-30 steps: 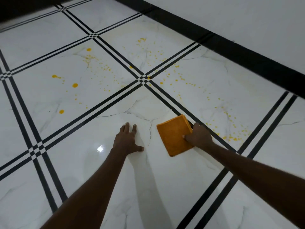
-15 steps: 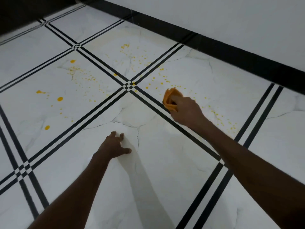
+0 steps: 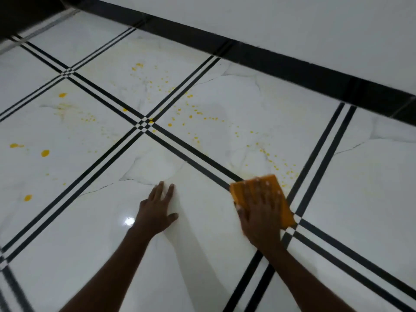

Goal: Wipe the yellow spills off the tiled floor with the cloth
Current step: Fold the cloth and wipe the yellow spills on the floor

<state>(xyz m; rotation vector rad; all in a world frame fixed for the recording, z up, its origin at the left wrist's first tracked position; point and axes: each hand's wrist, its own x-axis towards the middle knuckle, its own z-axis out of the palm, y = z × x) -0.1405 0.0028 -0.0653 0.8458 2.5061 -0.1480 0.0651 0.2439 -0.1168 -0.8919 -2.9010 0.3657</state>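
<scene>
At 4 o'clock from frame centre, right hand (image 3: 258,210) lies flat on the orange cloth (image 3: 282,199), fingers straight and spread, palm pressing it to the floor (image 3: 202,255). No curl round the fabric; it's a flat press, not a pinch. Fingers look motion-blurred. Cloth is folded to a rough rectangle and sits on the black double line where two tile borders cross, its far edge touching the nearest yellow specks.

Left hand (image 3: 157,210) at 6 o'clock from centre: fingers straight, thumb out to the side, palm down on bare white tile, holding nothing. A bright light reflection (image 3: 129,221) sits just beside it at its 9 o'clock.

Yellow spills (image 3: 195,112) status:
- Dense trail of small drops running from centre toward 4 o'clock, ending at the cloth's far edge.
- Scatter of specks at 12 o'clock on the tile nearest the wall.
- Big drops (image 3: 45,153) at 9 o'clock, well apart from both hands; one more at 8 o'clock near the left border.
- Faint yellowish smear on the tile at 10 o'clock.

Tile under the left hand shows no yellow. Black skirting strip (image 3: 292,64) runs diagonally from 11 to 3 o'clock, white wall (image 3: 315,23) above it.
</scene>
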